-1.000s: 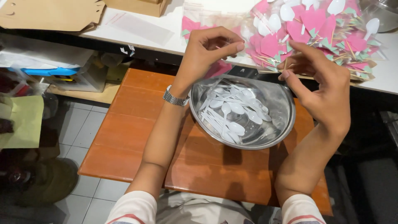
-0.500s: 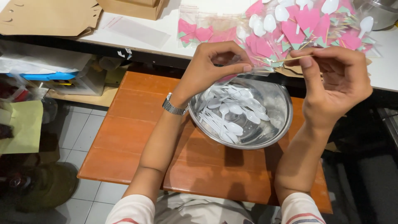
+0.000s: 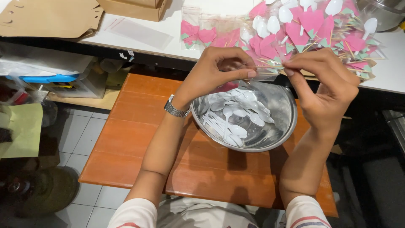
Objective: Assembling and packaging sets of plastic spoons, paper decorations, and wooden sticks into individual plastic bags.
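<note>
My left hand (image 3: 219,69) and my right hand (image 3: 325,84) meet above a steel bowl (image 3: 278,135). Both pinch the ends of a thin wooden pick (image 3: 270,67) held level between the fingertips. The bowl sits on an orange wooden stool (image 3: 135,139) and holds several white plastic spoons (image 3: 236,114). Just beyond my hands, on the white table (image 3: 168,25), lies a heap of clear packets with pink paper napkins, white spoons and picks (image 3: 312,29). A metal watch (image 3: 176,109) is on my left wrist.
Brown cardboard boxes (image 3: 50,17) lie at the table's back left. A second steel bowl (image 3: 386,12) stands at the back right. Under the table at left are plastic bins and bags (image 3: 55,76), a yellow-green sheet (image 3: 23,126) and a tiled floor (image 3: 80,139).
My right hand has swung left from beside the bowl and risen to meet the left hand. Both hands now pinch the pick together above the bowl.
</note>
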